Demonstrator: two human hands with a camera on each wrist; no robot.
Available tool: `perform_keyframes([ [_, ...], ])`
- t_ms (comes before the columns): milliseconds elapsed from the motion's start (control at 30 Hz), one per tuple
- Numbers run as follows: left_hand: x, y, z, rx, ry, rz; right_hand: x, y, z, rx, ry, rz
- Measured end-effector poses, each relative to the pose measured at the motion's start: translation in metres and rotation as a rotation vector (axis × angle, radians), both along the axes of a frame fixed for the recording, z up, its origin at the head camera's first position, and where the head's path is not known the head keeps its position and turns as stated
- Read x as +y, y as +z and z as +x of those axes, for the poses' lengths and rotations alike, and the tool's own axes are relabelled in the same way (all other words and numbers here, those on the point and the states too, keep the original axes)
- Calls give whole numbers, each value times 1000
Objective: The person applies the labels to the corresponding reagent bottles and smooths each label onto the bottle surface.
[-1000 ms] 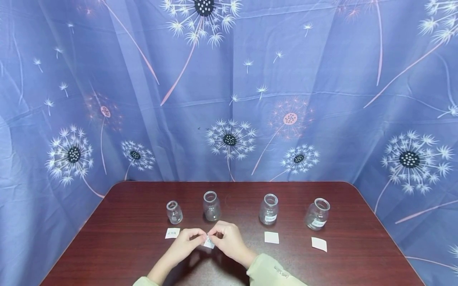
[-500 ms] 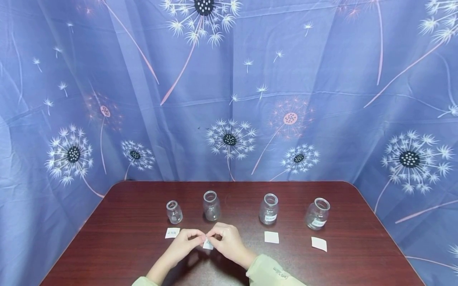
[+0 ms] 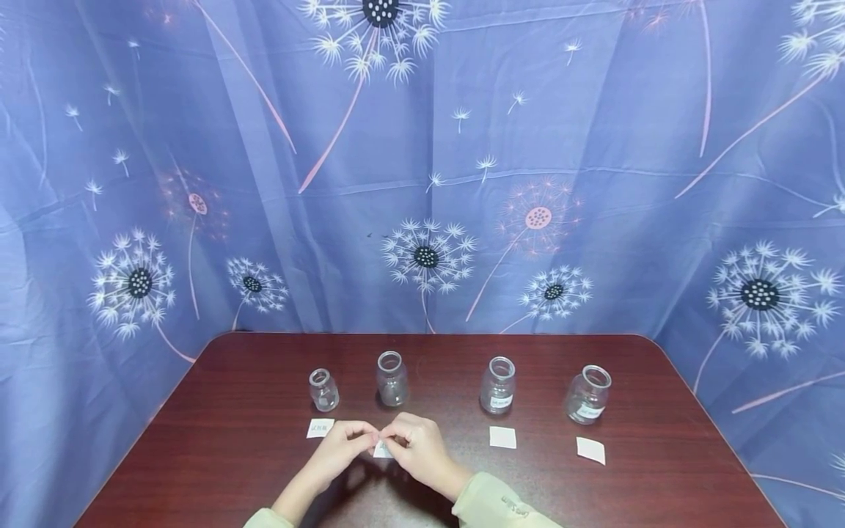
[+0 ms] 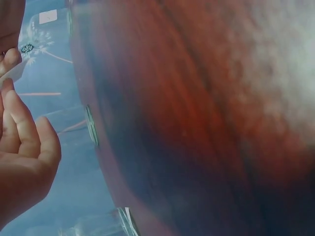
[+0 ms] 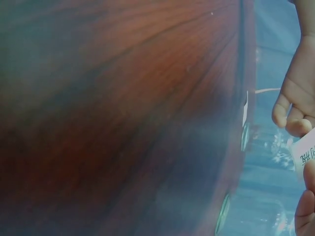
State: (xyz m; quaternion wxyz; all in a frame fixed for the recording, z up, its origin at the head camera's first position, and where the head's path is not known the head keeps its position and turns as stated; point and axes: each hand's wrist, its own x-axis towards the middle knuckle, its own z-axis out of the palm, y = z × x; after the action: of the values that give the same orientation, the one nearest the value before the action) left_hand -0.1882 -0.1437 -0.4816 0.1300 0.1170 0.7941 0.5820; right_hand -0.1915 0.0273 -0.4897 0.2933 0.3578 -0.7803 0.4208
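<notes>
Above the table, in the head view, my left hand (image 3: 339, 447) and right hand (image 3: 422, 449) meet fingertip to fingertip. Both pinch the top edge of a small white label (image 3: 383, 449). Printed characters show on this label (image 5: 304, 151) in the right wrist view; in the left wrist view only a pale sliver of the label (image 4: 15, 73) appears between fingers. Behind the hands stands a clear glass jar (image 3: 392, 385) with no visible label. To its left is a smaller glass jar (image 3: 324, 392), and another printed label (image 3: 320, 427) lies in front of that one.
Two more glass jars stand to the right, a middle one (image 3: 496, 385) and a far right one (image 3: 587, 396), each with a white label on its side. White paper squares lie before them, one nearer (image 3: 503, 437), one farther right (image 3: 590, 450). A blue dandelion curtain (image 3: 422, 169) borders the dark red table (image 3: 251, 381).
Both hands keep their pinch on the label and stay nearly in place. Less of the label shows below the fingertips than one second ago. The head view has shifted very slightly.
</notes>
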Motion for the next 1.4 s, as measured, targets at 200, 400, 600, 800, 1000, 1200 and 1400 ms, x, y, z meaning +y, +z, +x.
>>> perform_keyframes([
  [200, 8, -3, -3, 76, 108, -124, 1, -1, -1, 15, -3, -2],
  [400, 10, -1, -8, 141, 303, -243, 6, -1, -3, -51, -1, -14],
  [600, 10, 1, -15, 192, 369, -291, 14, -1, -3, -143, 3, -20],
  [800, 12, 0, -23, 225, 344, -318, 20, -1, -6, -200, -27, -40],
  [1000, 14, -9, -32, 248, 266, -404, 27, 0, -7, -279, -70, -59],
  [1200, 14, -16, -34, 277, 223, -528, 31, -1, -7, -326, -51, -44],
  [1400, 14, -16, -32, 303, 245, -656, 33, -5, -6, -393, -49, -25],
])
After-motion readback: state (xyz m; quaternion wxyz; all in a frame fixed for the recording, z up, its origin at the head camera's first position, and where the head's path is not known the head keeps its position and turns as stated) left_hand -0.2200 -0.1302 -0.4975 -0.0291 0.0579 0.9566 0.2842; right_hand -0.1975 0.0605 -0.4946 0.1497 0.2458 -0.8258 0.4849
